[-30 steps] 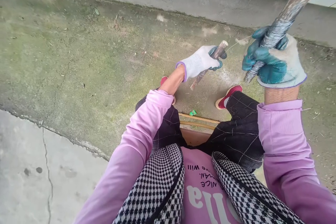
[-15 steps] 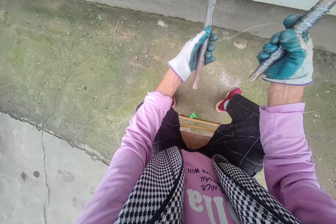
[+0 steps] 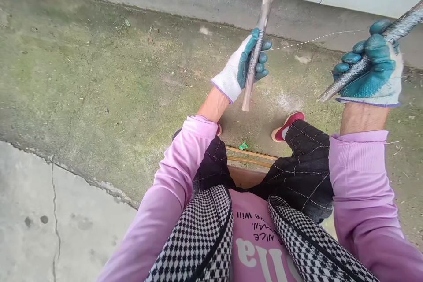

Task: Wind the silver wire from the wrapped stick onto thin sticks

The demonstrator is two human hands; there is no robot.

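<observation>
While the left hand [image 3: 238, 67], in a white knit glove with teal coated palm, wraps its fingers round a short brown wooden stick [image 3: 254, 62], the right hand [image 3: 380, 72], gloved alike, grips a longer round stick [image 3: 352, 74] wound with silvery-grey strand. Short stick: near upright in view, leaning slightly right at top, both ends projecting from the grasp, some winding at mid-length. Long stick: slanted, lower end clear of the fist, upper end cut off by the right frame edge. One thin pale strand [image 3: 312, 41] spans the gap between hands, slightly bowed; wire or thread, cannot tell. Both sticks are held above mossy ground [image 3: 99, 75]. Small green wrapper [image 3: 243, 146] lies between the legs, near one red shoe [image 3: 291, 122].
</observation>
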